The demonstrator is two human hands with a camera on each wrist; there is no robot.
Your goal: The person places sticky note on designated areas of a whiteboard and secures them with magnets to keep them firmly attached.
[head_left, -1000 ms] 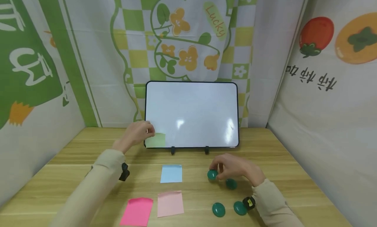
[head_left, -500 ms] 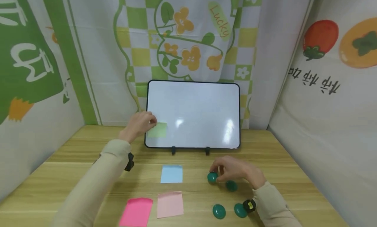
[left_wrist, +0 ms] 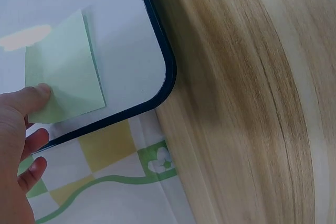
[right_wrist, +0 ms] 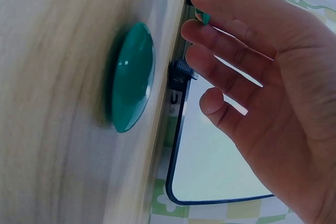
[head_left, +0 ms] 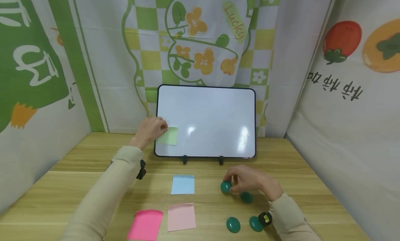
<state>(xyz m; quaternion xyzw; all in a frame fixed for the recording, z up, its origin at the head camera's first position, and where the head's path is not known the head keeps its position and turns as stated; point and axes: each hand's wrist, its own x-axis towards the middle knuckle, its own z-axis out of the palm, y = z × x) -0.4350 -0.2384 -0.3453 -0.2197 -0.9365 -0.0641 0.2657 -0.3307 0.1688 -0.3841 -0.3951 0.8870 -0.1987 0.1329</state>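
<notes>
My left hand pinches a pale green sticky note at its upper left corner, over the lower left of a black-framed whiteboard. In the left wrist view the thumb lies on the note, whose far edge stands slightly off the board. Over the table, my right hand pinches a glossy green domed disc between thumb and fingers. Another green disc lies just below that hand, and it shows large in the right wrist view.
Blue, light pink and bright pink sticky notes lie on the wooden table. Two more green discs rest at the front right, one beside the other. Black feet support the whiteboard. Printed curtains surround the table.
My left hand has moved up with the green note, from the whiteboard's bottom edge to a little higher. The right hand keeps its grip on the disc and has barely moved.
</notes>
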